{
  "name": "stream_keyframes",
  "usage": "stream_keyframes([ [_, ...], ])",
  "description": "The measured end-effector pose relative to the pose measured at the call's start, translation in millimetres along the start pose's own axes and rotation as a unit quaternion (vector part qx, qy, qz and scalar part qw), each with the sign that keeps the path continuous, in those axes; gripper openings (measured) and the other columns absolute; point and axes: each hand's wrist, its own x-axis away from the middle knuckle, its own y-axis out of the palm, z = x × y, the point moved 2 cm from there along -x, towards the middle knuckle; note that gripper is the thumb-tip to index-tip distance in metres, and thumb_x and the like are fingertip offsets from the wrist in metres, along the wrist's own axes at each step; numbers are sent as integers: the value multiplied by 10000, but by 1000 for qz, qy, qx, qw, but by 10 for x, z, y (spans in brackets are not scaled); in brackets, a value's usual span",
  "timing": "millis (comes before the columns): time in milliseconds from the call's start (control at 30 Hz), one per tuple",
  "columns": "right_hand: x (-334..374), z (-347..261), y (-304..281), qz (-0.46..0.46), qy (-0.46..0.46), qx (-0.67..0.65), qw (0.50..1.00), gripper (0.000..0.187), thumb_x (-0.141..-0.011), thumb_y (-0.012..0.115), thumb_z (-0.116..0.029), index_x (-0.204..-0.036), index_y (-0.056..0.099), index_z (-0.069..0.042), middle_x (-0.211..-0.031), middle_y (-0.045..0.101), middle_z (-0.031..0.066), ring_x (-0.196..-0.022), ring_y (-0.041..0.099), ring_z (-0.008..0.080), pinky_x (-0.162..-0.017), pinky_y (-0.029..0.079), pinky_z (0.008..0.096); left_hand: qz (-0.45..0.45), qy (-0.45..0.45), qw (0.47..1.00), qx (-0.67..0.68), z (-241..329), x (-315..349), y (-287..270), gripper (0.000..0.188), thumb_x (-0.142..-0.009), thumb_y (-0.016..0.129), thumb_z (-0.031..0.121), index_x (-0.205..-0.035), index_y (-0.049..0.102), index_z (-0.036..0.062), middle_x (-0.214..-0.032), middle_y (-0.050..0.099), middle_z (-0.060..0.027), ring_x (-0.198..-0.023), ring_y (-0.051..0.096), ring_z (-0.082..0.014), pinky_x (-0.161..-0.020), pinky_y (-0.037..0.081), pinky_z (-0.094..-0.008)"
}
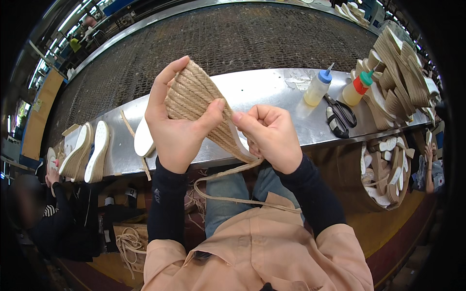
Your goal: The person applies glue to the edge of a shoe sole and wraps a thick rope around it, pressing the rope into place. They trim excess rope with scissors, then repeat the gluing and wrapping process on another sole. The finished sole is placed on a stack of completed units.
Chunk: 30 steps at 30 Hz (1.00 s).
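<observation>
Held up over the metal table edge is a wedge shoe sole [194,92] wrapped in rows of braided jute, its heel end uppermost. My left hand [177,121] grips it, fingers round the far side and thumb pressed on the wrapped face. My right hand [271,133] is closed at the sole's right edge, thumb and fingers pinched there. From below that hand a loose jute cord [228,195] loops down across my lap. Whether the right fingers pinch the cord or the sole's rim is partly hidden. A white-topped sole [143,138] lies behind my left hand.
Black-handled scissors [338,116] lie near a blue-capped bottle [318,88] and a green-capped bottle [357,88]. Wedge soles pile up [400,72] at right; a bin of soles [388,172] stands below. More soles [98,150] stand at left, near a co-worker. Beyond runs a mesh conveyor [233,41].
</observation>
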Motion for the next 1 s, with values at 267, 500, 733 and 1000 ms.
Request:
stream_keyframes([
  [267, 51, 134, 80, -7, -81, -39, 996, 153, -892, 614, -119, -801, 578, -1, -697, 554, -30, -595, 462, -6, -513, 386, 155, -15, -10, 1000, 17, -17, -13, -8, 619, -686, 743, 2, -1251, 493, 41, -1002, 619, -92, -854, 649, -142, -730, 551, -269],
  [500, 49, 143, 80, -7, -75, -35, 997, 147, -894, 601, -106, -796, 563, -4, -695, 548, -29, -603, 463, -3, -514, 387, 157, -29, 2, 999, 14, 12, -9, -3, 677, -654, 792, 27, -1256, 485, 52, -991, 608, -77, -837, 638, -136, -723, 545, -260],
  [733, 33, 114, 73, 13, -53, -11, 998, 202, -887, 626, -143, -752, 558, -9, -644, 548, -21, -545, 459, -3, -463, 374, 169, -25, 37, 999, -15, 11, -13, 3, 703, -633, 815, 29, -1253, 484, 50, -1015, 597, -79, -856, 624, -129, -735, 534, -254],
  [1000, 83, 172, -34, -16, 35, -56, 998, 266, -886, 648, -198, -713, 553, -21, -533, 519, -14, -401, 427, 20, -359, 322, 183, -19, 5, 1000, 7, -28, -13, -11, 676, -654, 799, 25, -1250, 482, 45, -1001, 604, -83, -849, 635, -139, -729, 553, -269],
])
